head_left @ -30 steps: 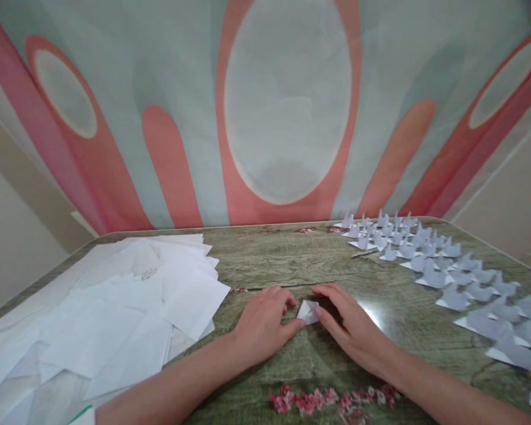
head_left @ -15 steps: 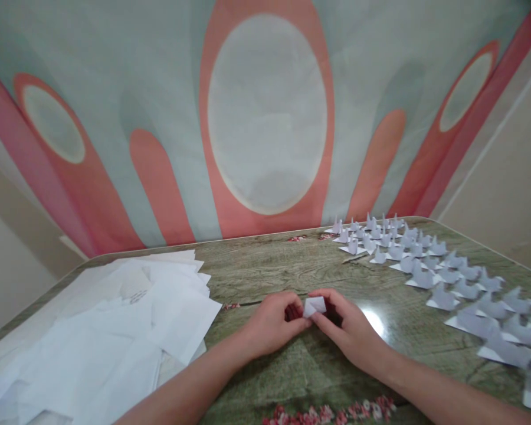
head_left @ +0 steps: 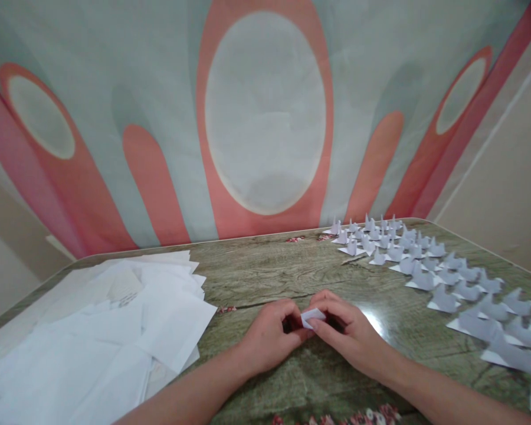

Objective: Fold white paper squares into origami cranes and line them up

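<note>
A small folded piece of white paper [head_left: 312, 317] is held between my two hands, just above the middle of the table. My left hand [head_left: 272, 332] pinches its left end with thumb and fingers. My right hand [head_left: 343, 327] grips it from the right, the thumb lying over its front face and the fingers behind. Part of the paper is hidden by the fingers. To the right stand several rows of folded white paper birds [head_left: 445, 298].
A loose, overlapping heap of white paper sheets [head_left: 92, 336] covers the left of the wood-patterned table [head_left: 256, 268]. Red flower prints [head_left: 358, 418] show at the near edge. Behind the table hangs a green and coral patterned backdrop [head_left: 265, 218].
My right thumb and fingers have closed further over the folded paper, which now shows less and is tilted. The view has shifted slightly; the birds and sheets stay in place.
</note>
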### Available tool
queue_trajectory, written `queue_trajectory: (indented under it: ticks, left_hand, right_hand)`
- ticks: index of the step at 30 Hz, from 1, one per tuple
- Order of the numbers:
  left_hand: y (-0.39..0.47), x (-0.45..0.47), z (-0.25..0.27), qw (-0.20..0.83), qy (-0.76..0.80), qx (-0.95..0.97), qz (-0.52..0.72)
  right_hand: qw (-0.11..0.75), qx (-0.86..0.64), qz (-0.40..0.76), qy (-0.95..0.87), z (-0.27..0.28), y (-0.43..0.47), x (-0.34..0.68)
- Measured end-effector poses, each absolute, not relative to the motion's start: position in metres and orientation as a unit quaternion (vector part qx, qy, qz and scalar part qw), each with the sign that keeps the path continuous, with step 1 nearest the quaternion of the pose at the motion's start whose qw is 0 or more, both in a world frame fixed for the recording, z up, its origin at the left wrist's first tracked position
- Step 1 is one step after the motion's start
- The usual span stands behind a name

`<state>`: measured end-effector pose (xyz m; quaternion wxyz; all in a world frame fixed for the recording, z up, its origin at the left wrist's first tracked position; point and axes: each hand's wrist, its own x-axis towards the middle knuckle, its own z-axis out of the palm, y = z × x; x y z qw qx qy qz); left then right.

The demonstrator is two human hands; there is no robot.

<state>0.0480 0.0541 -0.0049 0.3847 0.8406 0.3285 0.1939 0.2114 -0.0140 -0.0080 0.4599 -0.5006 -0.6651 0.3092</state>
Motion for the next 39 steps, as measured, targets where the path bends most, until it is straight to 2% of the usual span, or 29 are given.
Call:
queue_trajectory:
  ticks: [10,19,27,39]
  left_hand:
    - [0.0496,0.0457,-0.0016,0.426,0.294,0.816,0.258]
    - [0.0516,0.0463,0.0017,0.394,0.248,0.834,0.297]
    - [0.0498,0.0481,-0.0012,0.386,0.265,0.833,0.297]
    - [0.0563,0.0469,-0.0020,0.452,0.318,0.768,0.323]
  right_hand:
    - [0.446,-0.505,0.300,-0.675,-0.0150,-0.0106,0.2129]
    - [0.440,-0.478,0.275,-0.709,-0.0133,-0.0139,0.2077]
    - [0.441,-0.471,0.265,-0.717,-0.0091,-0.0158,0.2059]
    - [0.444,-0.486,0.284,-0.697,-0.0121,-0.0151,0.2081]
